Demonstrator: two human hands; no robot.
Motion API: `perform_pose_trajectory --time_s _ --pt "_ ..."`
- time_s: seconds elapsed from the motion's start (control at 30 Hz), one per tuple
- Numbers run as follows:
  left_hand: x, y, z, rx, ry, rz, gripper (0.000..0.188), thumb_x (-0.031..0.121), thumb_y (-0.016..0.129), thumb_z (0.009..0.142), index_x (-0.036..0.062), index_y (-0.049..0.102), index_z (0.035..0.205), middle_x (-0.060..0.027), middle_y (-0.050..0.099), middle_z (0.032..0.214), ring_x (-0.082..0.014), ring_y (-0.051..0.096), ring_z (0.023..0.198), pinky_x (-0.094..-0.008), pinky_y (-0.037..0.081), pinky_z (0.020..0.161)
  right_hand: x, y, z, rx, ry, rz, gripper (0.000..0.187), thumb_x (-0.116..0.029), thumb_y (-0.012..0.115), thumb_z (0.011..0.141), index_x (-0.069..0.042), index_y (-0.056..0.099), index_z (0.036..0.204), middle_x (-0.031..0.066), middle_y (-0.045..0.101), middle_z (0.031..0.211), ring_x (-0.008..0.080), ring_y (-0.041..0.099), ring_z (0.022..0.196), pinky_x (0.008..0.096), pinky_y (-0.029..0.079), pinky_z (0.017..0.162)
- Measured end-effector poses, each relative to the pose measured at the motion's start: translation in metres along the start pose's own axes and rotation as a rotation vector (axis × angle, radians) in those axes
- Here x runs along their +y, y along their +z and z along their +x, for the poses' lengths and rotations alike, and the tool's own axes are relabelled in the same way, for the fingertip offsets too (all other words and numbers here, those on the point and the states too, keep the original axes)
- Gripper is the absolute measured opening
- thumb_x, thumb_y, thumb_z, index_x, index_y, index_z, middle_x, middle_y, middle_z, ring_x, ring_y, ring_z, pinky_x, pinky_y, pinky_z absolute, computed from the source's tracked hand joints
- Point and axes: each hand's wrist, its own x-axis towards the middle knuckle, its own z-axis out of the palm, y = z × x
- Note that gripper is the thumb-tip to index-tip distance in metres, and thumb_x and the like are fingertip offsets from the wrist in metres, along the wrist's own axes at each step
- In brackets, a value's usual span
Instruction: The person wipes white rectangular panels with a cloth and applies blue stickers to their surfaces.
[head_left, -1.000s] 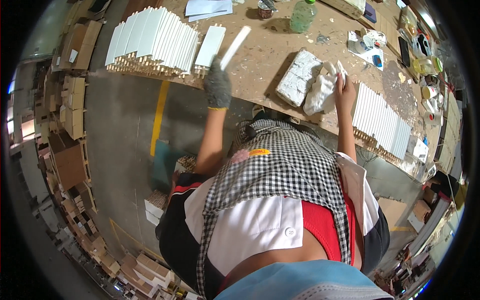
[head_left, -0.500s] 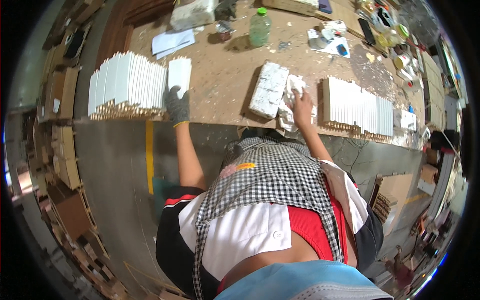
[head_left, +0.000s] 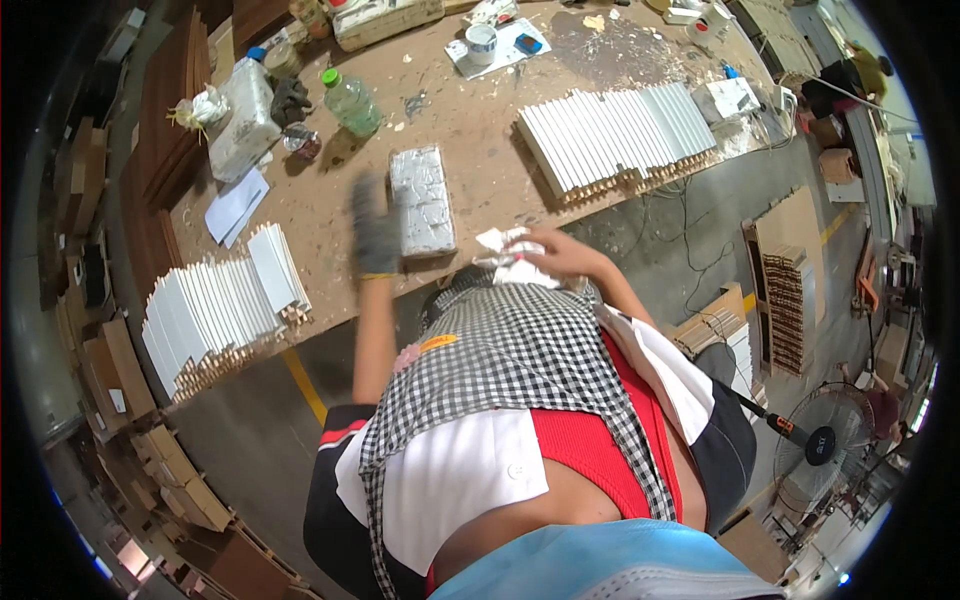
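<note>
My left hand [head_left: 376,228], in a dark grey glove with a yellow cuff, is smeared by motion. Its fingers look stretched out, and nothing shows in them. It hovers over the table just left of a block wrapped in white, paint-marked covering [head_left: 423,203]. My bare right hand [head_left: 556,254] grips a crumpled white cloth [head_left: 512,262] at the table's front edge, close to my checked apron. To the left lies a row of white strips with bare wooden ends [head_left: 215,305]; one white piece [head_left: 277,265] rests at its right end. A second row of white strips [head_left: 615,138] lies at the right.
Beyond the block stand a green-capped bottle [head_left: 352,105] and a small jar [head_left: 301,142]. White papers [head_left: 237,207] lie at the left, near a white-wrapped bundle [head_left: 243,120]. A white cup [head_left: 481,42] sits on paper at the back. A fan [head_left: 820,445] stands on the right.
My left hand has left the white piece by the left row and moved right, beside the block. My right hand has drawn the cloth back off the table toward me. The view has turned.
</note>
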Motion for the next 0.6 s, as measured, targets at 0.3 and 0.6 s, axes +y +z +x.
perform_pose_trajectory --time_s 0.3,0.6 --pt "0.082 0.194 -0.011 -0.690 -0.155 -0.275 0.040 0.037 0.070 0.087 -0.0012 0.061 0.093 -0.0211 0.058 0.092 -0.0357 0.057 0.081 -0.0449 0.046 0.077 0.014 0.017 -0.020 0.075 -0.257 -0.045 0.030 -0.026 0.073 0.091 -0.010 0.072 0.116 0.0120 0.067 0.113 0.0235 0.062 0.109 0.0357 0.047 0.096" --pt "0.111 0.183 -0.007 -0.805 -0.303 -0.263 0.068 0.056 0.072 0.083 -0.0061 0.061 0.109 -0.0246 0.068 0.106 -0.0330 0.065 0.100 -0.0417 0.050 0.088 0.033 0.012 -0.019 0.131 -0.235 0.042 0.029 -0.023 0.072 0.091 -0.008 0.071 0.115 0.0113 0.067 0.110 0.0231 0.063 0.105 0.0355 0.048 0.094"
